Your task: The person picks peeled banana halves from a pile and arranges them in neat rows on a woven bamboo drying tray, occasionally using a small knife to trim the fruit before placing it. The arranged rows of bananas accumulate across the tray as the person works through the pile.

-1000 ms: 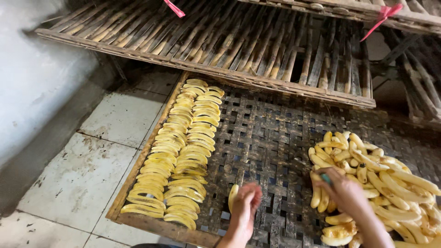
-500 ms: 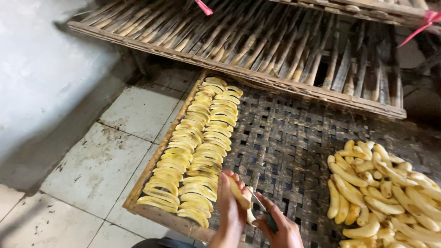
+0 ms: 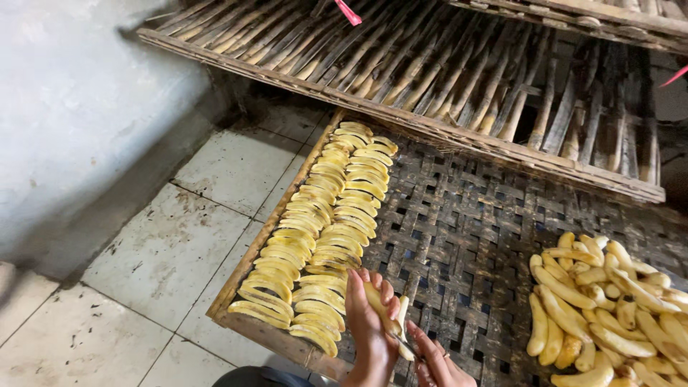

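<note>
While the left hand [image 3: 367, 315] cups a peeled banana [image 3: 380, 307] over the near edge of the woven bamboo tray [image 3: 473, 236], its fingers [image 3: 356, 290] curl narrowly around the fruit, which lies along the palm with a cut slice [image 3: 402, 315] peeling off beside it. Just below, the right hand [image 3: 438, 358] pinches a small knife [image 3: 405, 349] whose blade meets the banana's lower end. Rows of laid slices [image 3: 326, 229] fill the tray's left side, and a heap of whole peeled bananas [image 3: 609, 301] sits well apart at right.

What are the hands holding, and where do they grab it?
The left hand cradles a peeled banana along its length; the right hand grips a small knife by its handle.
</note>
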